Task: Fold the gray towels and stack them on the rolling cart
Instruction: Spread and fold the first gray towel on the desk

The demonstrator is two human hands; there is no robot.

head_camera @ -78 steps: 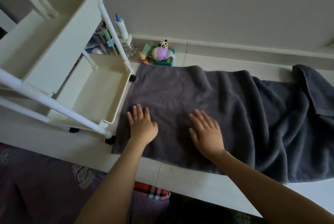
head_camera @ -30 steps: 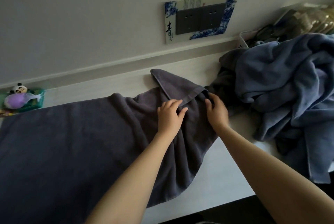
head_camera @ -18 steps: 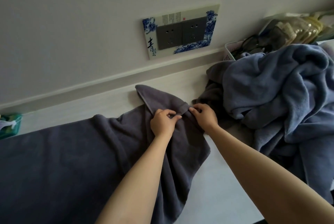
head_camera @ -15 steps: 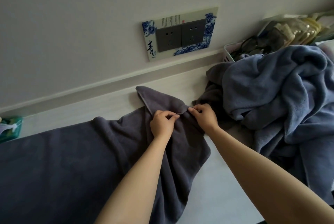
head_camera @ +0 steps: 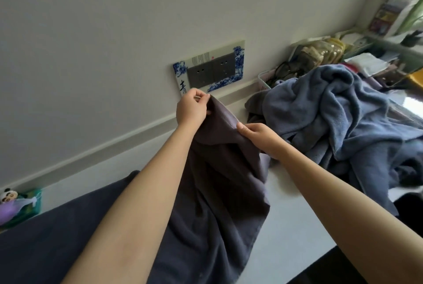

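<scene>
1. At far left a small panda figure with purple and green toys [head_camera: 13, 206] sits against the wall, beside the spread end of the dark gray terry towel [head_camera: 219, 192], which lies flat on the white tabletop [head_camera: 286, 226].
2. The left hand [head_camera: 192, 109] pinches the towel's short edge between thumb and fingertips. Half a second ago that edge lay on the surface; now it is lifted in front of the blue-and-white framed socket panel [head_camera: 209, 69].
3. The right hand [head_camera: 258, 135] grips the same edge lower and nearer, fingers curled round the cloth. The hands have drawn apart along the hem, so the raised end hangs as a sloped sheet.
4. By my reading, this is the start of the first fold: the lifted end looks ready to be carried leftward over the flat half.
5. The way leftward, above the flat towel, looks open. The table's near edge runs just under the hanging corner, which could slip off it.
6. At right a rumpled heap of blue-gray fleece cloth [head_camera: 332, 112] lies close behind the right wrist and may snag. The rolling cart is out of view.
</scene>
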